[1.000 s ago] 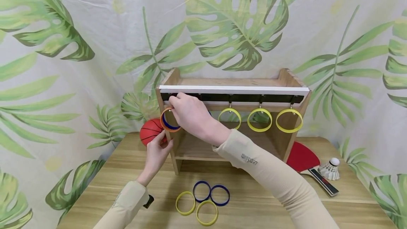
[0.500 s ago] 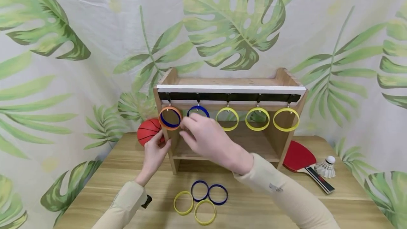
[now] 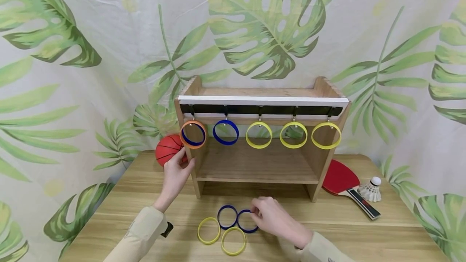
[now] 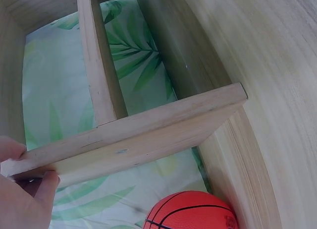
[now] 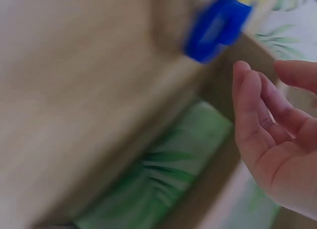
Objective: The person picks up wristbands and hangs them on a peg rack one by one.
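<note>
My left hand (image 3: 177, 175) grips the left side panel of a small wooden shelf (image 3: 256, 169); in the left wrist view thumb and fingers (image 4: 45, 192) lie on either side of the board. Down over the table, my right hand (image 3: 274, 217) has its fingertips right at a blue ring-shaped band (image 3: 244, 229), partly covering it. In the right wrist view that hand's fingers are loosely bent, with a gap between them and the blurred blue bands (image 5: 200, 40). Another blue band (image 3: 219, 218) and two yellow bands (image 3: 198, 233) lie beside it.
Along the shelf's top front, a black strip (image 3: 240, 110) has several hooks. An orange band (image 3: 182, 142) with blue inside, a blue band (image 3: 225, 143) and three yellow bands (image 3: 259, 147) hang there. A red basketball (image 3: 167, 148), table-tennis bat (image 3: 340, 176) and shuttlecock (image 3: 370, 191) flank the shelf.
My right hand has moved away from the leftmost hook, down and right to the bands on the table. The hanging orange and blue bands are now uncovered. My left hand stays on the shelf.
</note>
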`<state>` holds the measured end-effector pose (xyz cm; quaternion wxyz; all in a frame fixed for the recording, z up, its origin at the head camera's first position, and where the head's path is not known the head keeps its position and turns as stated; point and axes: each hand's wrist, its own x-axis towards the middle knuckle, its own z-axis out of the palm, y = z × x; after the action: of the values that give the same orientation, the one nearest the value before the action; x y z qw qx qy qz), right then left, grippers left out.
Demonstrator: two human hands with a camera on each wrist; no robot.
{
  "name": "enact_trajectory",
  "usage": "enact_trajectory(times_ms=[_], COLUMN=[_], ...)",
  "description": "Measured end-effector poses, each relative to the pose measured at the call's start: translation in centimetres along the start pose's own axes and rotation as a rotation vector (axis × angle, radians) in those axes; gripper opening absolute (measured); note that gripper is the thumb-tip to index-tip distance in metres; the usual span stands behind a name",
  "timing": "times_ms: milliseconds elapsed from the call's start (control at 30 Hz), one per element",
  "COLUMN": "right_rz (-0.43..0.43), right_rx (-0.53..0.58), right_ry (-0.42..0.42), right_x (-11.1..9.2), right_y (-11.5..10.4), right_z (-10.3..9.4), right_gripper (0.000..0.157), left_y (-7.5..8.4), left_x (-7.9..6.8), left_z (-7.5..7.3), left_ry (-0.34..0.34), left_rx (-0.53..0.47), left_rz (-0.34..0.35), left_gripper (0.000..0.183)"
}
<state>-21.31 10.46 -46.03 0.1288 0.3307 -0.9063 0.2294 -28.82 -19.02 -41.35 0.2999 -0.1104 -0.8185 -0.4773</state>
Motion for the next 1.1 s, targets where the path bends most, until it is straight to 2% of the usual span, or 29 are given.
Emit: enact_trajectory(times_ms=[167,267,433,633,900,1100], right_rz=[0.102,0.14,0.157,0.14,0.097,0.0], right_rx=[0.067,0.06,0.039,0.04,0.039,0.006], right_ry=[-0.067,-0.093,-0.112,-0.091,-0.016,0.054], right_x=[-0.9,-1.0,-1.0,-1.0,-0.3,0.5], right_y=[1.9,2.3,2.6,2.8,2.6,1.3], right_z=[1.4,1.8,2.3,2.2,0.1,-2.7], right_gripper=[0.009,0.011,0.015,0.014,0.016,0.018], left_y=[-0.2,-0.2,0.1,0.4,0.3,0.1], left_x=[0.1,0.1,0.0,0.1,0.2,0.0], left_z=[0.0,0.1,0.1,0.1,0.1,0.0], left_ry=[0.013,0.013,-0.003,-0.008,0.004,-0.003], left_rx=[0.008,0.006,-0.006,-0.014,-0.009,-0.004], left_rz=[0.0,0.01,0.003,-0.005,0.005,-0.016], left_gripper=[0.041,0.039,0.039,0.042,0.039,0.042])
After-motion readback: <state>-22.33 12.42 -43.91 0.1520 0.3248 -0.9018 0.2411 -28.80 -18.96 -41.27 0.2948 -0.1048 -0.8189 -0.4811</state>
